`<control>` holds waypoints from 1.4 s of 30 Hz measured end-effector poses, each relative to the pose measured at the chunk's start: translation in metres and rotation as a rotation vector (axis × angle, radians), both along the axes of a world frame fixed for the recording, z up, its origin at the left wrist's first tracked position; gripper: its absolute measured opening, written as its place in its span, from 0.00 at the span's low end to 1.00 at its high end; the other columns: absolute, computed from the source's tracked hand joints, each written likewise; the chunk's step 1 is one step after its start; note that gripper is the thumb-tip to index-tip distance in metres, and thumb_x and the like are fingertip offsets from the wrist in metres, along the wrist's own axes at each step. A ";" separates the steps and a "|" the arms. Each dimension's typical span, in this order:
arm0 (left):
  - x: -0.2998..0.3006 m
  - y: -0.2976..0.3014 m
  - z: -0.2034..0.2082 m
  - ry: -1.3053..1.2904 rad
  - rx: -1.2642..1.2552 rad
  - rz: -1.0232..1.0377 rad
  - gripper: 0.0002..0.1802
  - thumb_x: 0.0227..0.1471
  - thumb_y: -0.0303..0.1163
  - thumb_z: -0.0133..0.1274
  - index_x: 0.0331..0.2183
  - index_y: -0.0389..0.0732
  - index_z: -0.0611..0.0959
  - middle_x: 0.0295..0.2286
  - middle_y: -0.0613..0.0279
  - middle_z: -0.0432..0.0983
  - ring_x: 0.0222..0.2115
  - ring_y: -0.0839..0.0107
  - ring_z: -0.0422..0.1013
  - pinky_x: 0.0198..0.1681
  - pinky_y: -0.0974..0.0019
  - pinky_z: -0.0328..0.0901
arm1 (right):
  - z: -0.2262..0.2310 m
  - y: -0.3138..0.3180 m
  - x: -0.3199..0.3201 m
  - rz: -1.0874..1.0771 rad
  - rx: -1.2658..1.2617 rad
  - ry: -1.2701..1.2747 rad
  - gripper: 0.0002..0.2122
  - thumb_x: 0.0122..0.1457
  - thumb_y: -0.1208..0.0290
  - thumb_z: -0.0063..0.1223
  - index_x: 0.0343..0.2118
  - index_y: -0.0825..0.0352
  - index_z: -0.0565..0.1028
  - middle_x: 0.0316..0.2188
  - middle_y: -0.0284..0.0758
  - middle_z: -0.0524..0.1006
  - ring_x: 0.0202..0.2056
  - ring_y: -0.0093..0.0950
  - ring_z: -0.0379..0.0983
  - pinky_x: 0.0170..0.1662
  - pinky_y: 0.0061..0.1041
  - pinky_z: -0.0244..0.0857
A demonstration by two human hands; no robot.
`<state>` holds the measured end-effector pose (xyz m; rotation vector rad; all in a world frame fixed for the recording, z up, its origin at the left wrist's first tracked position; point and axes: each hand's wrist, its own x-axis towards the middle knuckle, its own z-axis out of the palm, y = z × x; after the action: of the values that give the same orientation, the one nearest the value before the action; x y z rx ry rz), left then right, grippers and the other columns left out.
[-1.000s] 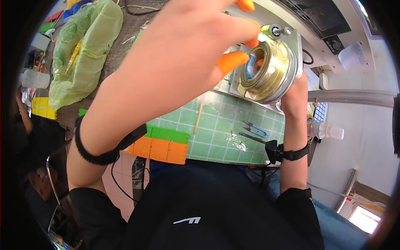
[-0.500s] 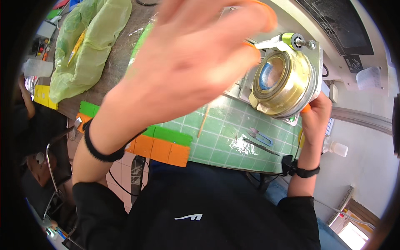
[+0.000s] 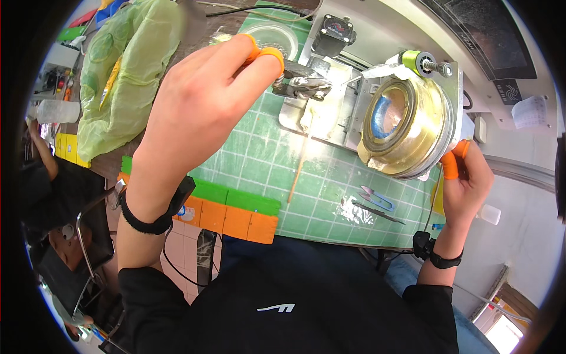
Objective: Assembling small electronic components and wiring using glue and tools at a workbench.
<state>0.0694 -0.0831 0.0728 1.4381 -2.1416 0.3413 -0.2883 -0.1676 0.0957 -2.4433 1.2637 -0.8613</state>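
Orange finger covers sit on the fingertips of both hands. My left hand (image 3: 203, 97) is closed, thumb and finger pinched together at the sprung end of a small dark metal clamp (image 3: 306, 87); what lies between the tips is hidden. A round clear dish (image 3: 289, 36) stands just beyond those fingertips. Bent in at the lower right rim of a brass-coloured round machine head (image 3: 407, 127), my right hand (image 3: 469, 174) is closed too, and what its fingertips grip is out of sight. A blue patch shows inside the head's ring opening.
On the green gridded mat (image 3: 247, 171) lie a thin wooden stick (image 3: 299, 168), blue-handled thread snips (image 3: 377, 199) and dark tweezers (image 3: 380, 213). Orange and green strips (image 3: 230, 217) line the front edge. A yellow-green plastic bag (image 3: 130, 76) is at left; another person's arm (image 3: 44, 150) shows at far left.
My left hand has moved left, away from the brass head, and now pinches at the clamp, uncovering the dish and machine bed. My right hand stays by the head's rim. The view has shifted slightly.
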 end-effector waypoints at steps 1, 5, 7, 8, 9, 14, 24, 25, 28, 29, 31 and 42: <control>-0.001 0.001 -0.001 0.006 -0.016 0.009 0.16 0.42 0.15 0.58 0.37 0.35 0.82 0.28 0.58 0.70 0.25 0.61 0.71 0.26 0.63 0.65 | 0.001 0.002 -0.001 -0.012 -0.007 0.012 0.08 0.54 0.79 0.67 0.33 0.74 0.78 0.22 0.31 0.68 0.22 0.17 0.63 0.26 0.15 0.58; 0.001 0.002 0.000 -0.018 -0.016 0.029 0.16 0.41 0.15 0.60 0.37 0.35 0.82 0.27 0.58 0.70 0.24 0.60 0.70 0.26 0.63 0.65 | 0.003 0.004 0.001 -0.025 -0.040 0.017 0.08 0.53 0.78 0.68 0.31 0.73 0.78 0.21 0.30 0.66 0.21 0.18 0.59 0.24 0.17 0.53; 0.003 -0.001 -0.004 0.003 -0.012 0.015 0.16 0.42 0.15 0.59 0.38 0.35 0.82 0.27 0.58 0.71 0.25 0.60 0.71 0.26 0.62 0.65 | 0.001 0.002 0.003 -0.020 -0.036 0.036 0.08 0.52 0.78 0.68 0.31 0.73 0.78 0.21 0.31 0.65 0.21 0.18 0.59 0.24 0.17 0.53; 0.004 -0.002 -0.006 0.020 -0.011 0.004 0.15 0.43 0.15 0.58 0.38 0.35 0.82 0.27 0.57 0.71 0.25 0.60 0.71 0.26 0.62 0.66 | 0.001 0.001 0.004 -0.013 -0.036 0.050 0.09 0.51 0.78 0.68 0.31 0.73 0.77 0.21 0.31 0.65 0.21 0.18 0.59 0.24 0.17 0.53; 0.005 -0.005 -0.008 0.017 -0.010 0.006 0.15 0.43 0.15 0.58 0.38 0.35 0.82 0.27 0.57 0.71 0.25 0.60 0.71 0.26 0.62 0.66 | 0.000 0.000 0.005 -0.012 -0.034 0.047 0.09 0.51 0.78 0.68 0.31 0.73 0.77 0.21 0.31 0.65 0.21 0.18 0.59 0.24 0.17 0.53; 0.017 -0.008 -0.021 0.126 0.032 0.038 0.14 0.46 0.18 0.55 0.38 0.38 0.83 0.28 0.57 0.75 0.27 0.60 0.74 0.28 0.62 0.68 | -0.007 -0.003 0.011 -0.006 -0.044 0.080 0.09 0.48 0.87 0.58 0.33 0.71 0.76 0.23 0.36 0.68 0.23 0.27 0.64 0.28 0.21 0.61; 0.009 0.011 -0.041 0.149 0.067 -0.055 0.06 0.46 0.25 0.54 0.28 0.38 0.73 0.26 0.58 0.68 0.27 0.60 0.73 0.30 0.59 0.69 | -0.005 0.004 -0.003 0.082 -0.114 0.146 0.08 0.62 0.72 0.61 0.38 0.73 0.80 0.31 0.42 0.82 0.30 0.31 0.79 0.35 0.28 0.73; 0.012 0.012 -0.041 0.131 0.051 -0.063 0.06 0.46 0.25 0.54 0.28 0.38 0.73 0.26 0.58 0.67 0.27 0.60 0.73 0.30 0.59 0.69 | -0.005 0.003 0.000 0.077 -0.140 0.129 0.08 0.60 0.72 0.64 0.36 0.72 0.81 0.29 0.42 0.82 0.28 0.31 0.79 0.33 0.27 0.73; 0.015 0.008 -0.026 0.104 0.062 -0.030 0.06 0.46 0.25 0.54 0.29 0.37 0.74 0.25 0.57 0.68 0.26 0.58 0.73 0.29 0.58 0.69 | -0.005 0.003 0.001 0.077 -0.188 0.115 0.08 0.59 0.71 0.66 0.35 0.71 0.82 0.27 0.41 0.83 0.25 0.32 0.79 0.31 0.27 0.73; 0.014 0.005 -0.022 0.083 0.105 -0.010 0.06 0.46 0.25 0.54 0.29 0.37 0.74 0.26 0.56 0.69 0.26 0.57 0.74 0.30 0.58 0.69 | -0.004 0.003 0.001 0.075 -0.205 0.129 0.08 0.59 0.71 0.66 0.35 0.70 0.82 0.27 0.40 0.83 0.25 0.32 0.79 0.31 0.27 0.73; 0.015 0.005 -0.023 0.135 0.104 -0.022 0.06 0.46 0.24 0.54 0.30 0.37 0.74 0.26 0.55 0.70 0.26 0.56 0.74 0.30 0.56 0.69 | -0.003 0.006 0.004 0.075 -0.242 0.162 0.08 0.59 0.70 0.66 0.35 0.70 0.82 0.26 0.40 0.82 0.25 0.32 0.79 0.30 0.27 0.73; 0.008 -0.018 -0.027 0.477 0.302 -0.147 0.12 0.52 0.27 0.55 0.40 0.39 0.84 0.37 0.52 0.80 0.40 0.53 0.76 0.44 0.56 0.71 | -0.024 0.003 -0.034 -0.082 0.069 0.006 0.05 0.60 0.83 0.55 0.39 0.74 0.80 0.28 0.37 0.79 0.30 0.27 0.73 0.36 0.25 0.67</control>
<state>0.0779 -0.1009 0.0459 1.3383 -1.9346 -0.3627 -0.3222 -0.1647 0.0721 -2.3567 1.3805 -0.8172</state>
